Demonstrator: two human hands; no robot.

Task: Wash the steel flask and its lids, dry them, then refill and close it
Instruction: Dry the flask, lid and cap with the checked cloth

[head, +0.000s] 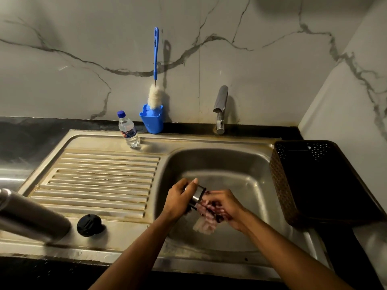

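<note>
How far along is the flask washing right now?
Early on. The flask lies opened on the drainboard beside its black lid. In hand: the left hand grips the steel cap over the sink while the right hand works a cloth on it. Refilling and closing remain.

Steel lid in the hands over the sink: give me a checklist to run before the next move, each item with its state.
1. Steel lid held firmly: ok, the left hand grips it over the basin.
2. Cloth in contact with the lid: ok, the right hand holds it against the open end.
3. Tap off: ok, no water visible.
4. Lid fully clean or dry inside: cannot tell, the cloth hides it.
5. Black lid within reach: ok, it lies on the drainboard.
6. Steel flask stable: cannot tell, blurred at the frame edge.
</note>
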